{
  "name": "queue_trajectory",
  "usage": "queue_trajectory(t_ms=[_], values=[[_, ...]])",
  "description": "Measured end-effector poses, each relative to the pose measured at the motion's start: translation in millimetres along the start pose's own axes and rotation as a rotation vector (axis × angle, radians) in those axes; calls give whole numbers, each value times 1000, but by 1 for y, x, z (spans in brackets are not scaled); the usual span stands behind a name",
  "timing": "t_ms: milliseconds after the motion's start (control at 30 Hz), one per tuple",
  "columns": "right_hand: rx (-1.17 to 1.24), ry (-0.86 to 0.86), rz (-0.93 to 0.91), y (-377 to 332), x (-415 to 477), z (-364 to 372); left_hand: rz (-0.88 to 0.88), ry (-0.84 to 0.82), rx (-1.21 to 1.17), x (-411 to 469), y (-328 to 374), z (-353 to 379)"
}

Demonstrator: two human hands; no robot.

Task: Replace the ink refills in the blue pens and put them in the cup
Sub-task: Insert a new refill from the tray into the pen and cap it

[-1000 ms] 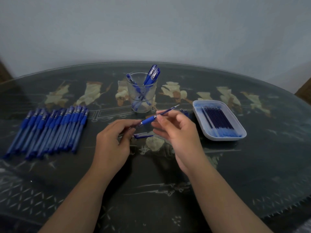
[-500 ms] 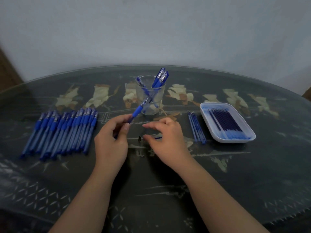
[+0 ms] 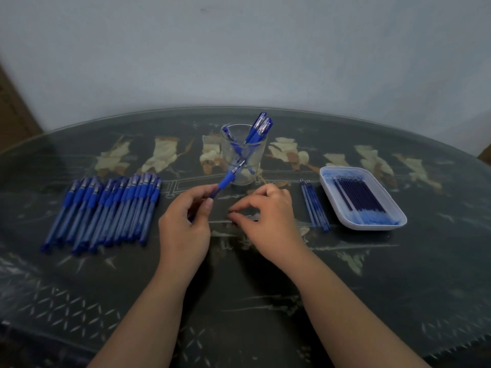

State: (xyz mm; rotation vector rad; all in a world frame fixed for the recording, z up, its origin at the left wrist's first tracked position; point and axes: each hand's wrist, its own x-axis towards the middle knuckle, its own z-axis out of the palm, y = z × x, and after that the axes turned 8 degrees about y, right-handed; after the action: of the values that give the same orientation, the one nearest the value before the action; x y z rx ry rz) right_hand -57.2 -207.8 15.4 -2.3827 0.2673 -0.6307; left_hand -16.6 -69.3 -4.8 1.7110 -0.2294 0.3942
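- Centre tabletop, I log my left hand: fingers and thumb grip a blue pen, tip raised towards the cup.
- Right hand: thumb and forefinger curled close, low over the tabletop; I cannot tell what they pinch.
- Cup: glass, behind both hands, pens inside.
- Left: row of pens.
- Right: loose refills beside white tray of refills.

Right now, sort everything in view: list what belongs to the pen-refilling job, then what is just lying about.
Job: held pen, left hand, right hand, cup, row of pens, tray of refills, loose refills.
Just there: patterned table, wall.
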Motion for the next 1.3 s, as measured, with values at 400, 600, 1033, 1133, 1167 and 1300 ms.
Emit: queue_trajectory(t_ms=[400,600,1033,1133,1167,1300], values=[[823,120,385,18,-1,-76,227,-188,71,-7,10,6],[908,17,403,16,-1,-74,247,-232,45,-8,8,8],[931,4,366,12,-1,-73,267,-274,28,-10,9,7],[929,22,358,11,-1,-72,265,-285,40,-10,9,6],[934,34,360,11,-1,-71,266,-284,43,-10,8,6],[923,50,353,12,0,-71,283,-287,55,-9,7,6]])
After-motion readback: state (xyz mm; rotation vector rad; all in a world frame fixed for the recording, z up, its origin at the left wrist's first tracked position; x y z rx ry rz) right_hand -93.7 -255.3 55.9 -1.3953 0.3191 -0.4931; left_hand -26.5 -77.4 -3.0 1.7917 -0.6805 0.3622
